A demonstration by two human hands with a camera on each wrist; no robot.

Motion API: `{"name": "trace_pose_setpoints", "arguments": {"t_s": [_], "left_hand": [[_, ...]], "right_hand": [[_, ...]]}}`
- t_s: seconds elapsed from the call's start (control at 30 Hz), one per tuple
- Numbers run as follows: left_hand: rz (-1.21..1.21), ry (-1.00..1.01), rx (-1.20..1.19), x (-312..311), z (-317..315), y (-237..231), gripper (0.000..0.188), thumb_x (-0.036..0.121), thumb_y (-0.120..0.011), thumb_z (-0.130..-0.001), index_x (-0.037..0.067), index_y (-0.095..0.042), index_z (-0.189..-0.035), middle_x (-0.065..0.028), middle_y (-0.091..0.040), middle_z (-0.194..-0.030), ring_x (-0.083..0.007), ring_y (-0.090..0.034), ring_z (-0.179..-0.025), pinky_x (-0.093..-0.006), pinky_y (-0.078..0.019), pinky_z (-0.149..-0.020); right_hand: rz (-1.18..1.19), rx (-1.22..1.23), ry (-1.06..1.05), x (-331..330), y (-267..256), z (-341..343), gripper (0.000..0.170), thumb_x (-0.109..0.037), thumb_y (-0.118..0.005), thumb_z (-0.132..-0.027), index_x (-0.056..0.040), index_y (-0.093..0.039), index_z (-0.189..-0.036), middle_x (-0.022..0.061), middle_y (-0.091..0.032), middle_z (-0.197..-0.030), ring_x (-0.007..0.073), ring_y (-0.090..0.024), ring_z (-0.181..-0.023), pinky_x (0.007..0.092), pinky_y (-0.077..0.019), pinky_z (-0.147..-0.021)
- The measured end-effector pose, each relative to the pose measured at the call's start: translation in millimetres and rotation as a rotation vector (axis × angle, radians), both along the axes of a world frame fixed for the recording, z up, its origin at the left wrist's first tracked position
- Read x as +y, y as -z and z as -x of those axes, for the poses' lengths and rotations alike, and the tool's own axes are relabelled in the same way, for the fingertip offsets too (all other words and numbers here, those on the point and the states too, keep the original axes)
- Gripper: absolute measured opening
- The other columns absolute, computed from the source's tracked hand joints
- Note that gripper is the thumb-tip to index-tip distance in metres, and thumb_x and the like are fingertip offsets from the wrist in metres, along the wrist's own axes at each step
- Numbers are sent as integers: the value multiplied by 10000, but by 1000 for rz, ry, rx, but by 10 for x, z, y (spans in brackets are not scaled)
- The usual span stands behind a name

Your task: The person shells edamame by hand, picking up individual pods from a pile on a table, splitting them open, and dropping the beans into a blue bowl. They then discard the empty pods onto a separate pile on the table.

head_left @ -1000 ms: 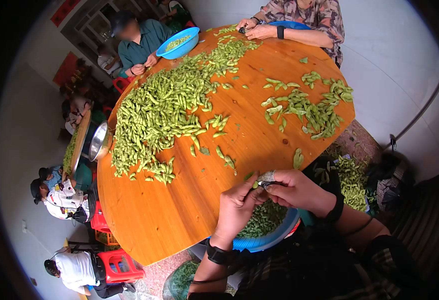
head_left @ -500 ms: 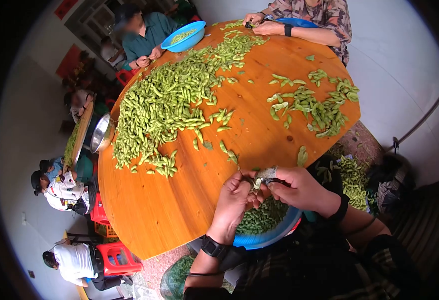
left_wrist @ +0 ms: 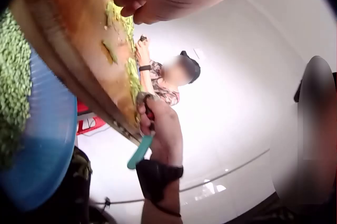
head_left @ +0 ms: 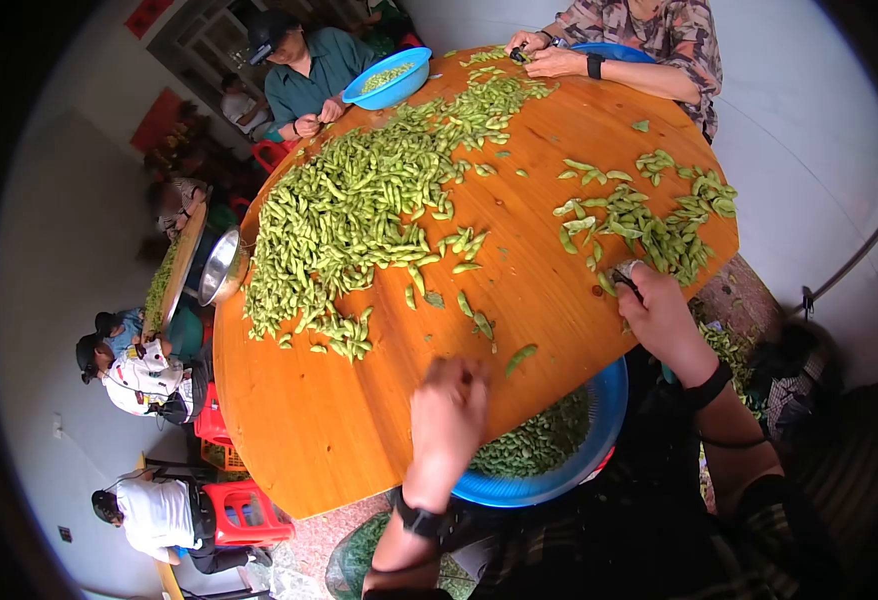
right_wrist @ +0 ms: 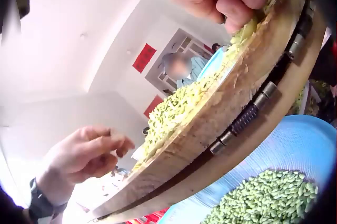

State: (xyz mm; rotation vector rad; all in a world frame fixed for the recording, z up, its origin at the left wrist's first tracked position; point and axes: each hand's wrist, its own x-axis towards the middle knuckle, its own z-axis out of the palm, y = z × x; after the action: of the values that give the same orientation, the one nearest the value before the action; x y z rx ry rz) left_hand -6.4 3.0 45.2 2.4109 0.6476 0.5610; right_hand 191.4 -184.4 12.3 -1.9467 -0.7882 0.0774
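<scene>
My left hand [head_left: 449, 415] hovers blurred over the near part of the table, fingers loosely curled, with nothing visible in them. Ahead of it lie a few loose soybean pods [head_left: 477, 318], and one single pod [head_left: 521, 359] is to its right. At the right, my right hand [head_left: 659, 315] is low over the table edge, beside the smaller pile of flattened pods [head_left: 649, 225]. It grips a small tool with a teal handle [left_wrist: 139, 153]; the working end is hidden. A pod [head_left: 607, 284] shows right at its fingertips. Below the edge sits a blue basin [head_left: 614, 405] of shelled green beans [head_left: 539, 440].
A large heap of pods [head_left: 339, 210] covers the far left of the wooden table [head_left: 319, 430]. Two people sit across, near a blue bowl [head_left: 391, 92]. A steel bowl [head_left: 221, 268] stands beyond the left edge. Red stools [head_left: 244, 512] and a plastic bag [head_left: 359, 555] are on the floor.
My hands were together over the basin, working on a pod. They have parted: the right went right to the flattened pods with the tool, the left went left over the table.
</scene>
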Motion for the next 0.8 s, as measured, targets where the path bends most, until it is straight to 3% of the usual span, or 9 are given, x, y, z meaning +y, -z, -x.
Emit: {"name": "trace_pose_setpoints", "arguments": {"t_s": [0.23, 0.3, 0.33, 0.37, 0.4, 0.43, 0.53, 0.7, 0.8], "left_hand": [[-265, -137, 145, 637, -849, 305, 242, 235, -693, -824, 1, -659, -876, -181, -675, -793, -361, -657, -728, -411, -530, -663], [-344, -110, 111, 659, -826, 358, 206, 188, -685, -828, -8, -659, -885, -188, -668, -771, -349, -652, -685, -384, -529, -638], [-270, -30, 14, 664, -790, 354, 179, 161, -672, -845, -10, -660, -893, -170, -668, -746, -298, -650, -645, -350, -522, -605], [-194, 50, -82, 649, -759, 350, 152, 134, -659, -862, -13, -662, -901, -151, -667, -721, -246, -649, -605, -316, -514, -572], [253, 52, -8, 519, -717, 201, 134, 94, -618, -904, 6, -649, -1002, -107, -653, -782, -171, -615, -587, -295, -503, -532], [253, 62, -4, 459, -719, 180, 134, 94, -618, -904, 6, -649, -1002, -107, -653, -782, -171, -615, -587, -295, -503, -532], [788, 206, -116, 316, -755, 204, 182, 116, -575, -960, 40, -656, -1104, 6, -637, -834, -50, -530, -559, -207, -441, -481], [596, 393, -138, 332, -751, 370, 293, 65, -552, -958, 51, -597, -1248, -31, -582, -851, -64, -554, -562, -221, -455, -489], [178, 461, -180, 262, -753, 375, 356, -8, -565, -903, 20, -572, -1258, -148, -574, -855, -228, -624, -659, -315, -507, -595]], "right_hand": [[28, -157, -16, 35, -44, 93, 87, -52, -540, -864, 20, -502, -896, 246, -540, -716, 441, -563, -695, 460, -429, -583], [-32, -79, -93, 46, -45, 124, 112, -25, -511, -867, 21, -539, -966, 205, -537, -712, 353, -577, -668, 392, -434, -598], [-68, -79, -126, 79, -36, 151, 151, -28, -496, -887, 12, -564, -1016, 151, -592, -723, 247, -601, -604, 337, -460, -564], [-67, -75, -116, 111, -80, 197, 151, -28, -496, -887, 12, -564, -1016, 151, -592, -723, 247, -601, -604, 337, -460, -564], [-78, 133, -222, 150, -167, 255, 146, -40, -491, -904, 7, -568, -1018, 114, -608, -731, 183, -586, -569, 305, -460, -530], [-91, 342, -327, 205, -226, 298, 143, -52, -486, -920, 3, -573, -1019, 77, -624, -740, 120, -572, -533, 272, -459, -497], [-83, 556, -391, 453, -174, 323, 146, -80, -477, -951, -8, -581, -1023, 26, -618, -738, 57, -529, -491, 221, -429, -437], [-147, 691, -369, 573, -195, 332, 122, -76, -471, -951, -20, -580, -955, 16, -601, -711, 59, -534, -502, 211, -405, -431], [-157, 719, -354, 578, -183, 350, 118, -68, -472, -938, -20, -572, -899, 13, -587, -690, 63, -527, -492, 219, -398, -428]]}}
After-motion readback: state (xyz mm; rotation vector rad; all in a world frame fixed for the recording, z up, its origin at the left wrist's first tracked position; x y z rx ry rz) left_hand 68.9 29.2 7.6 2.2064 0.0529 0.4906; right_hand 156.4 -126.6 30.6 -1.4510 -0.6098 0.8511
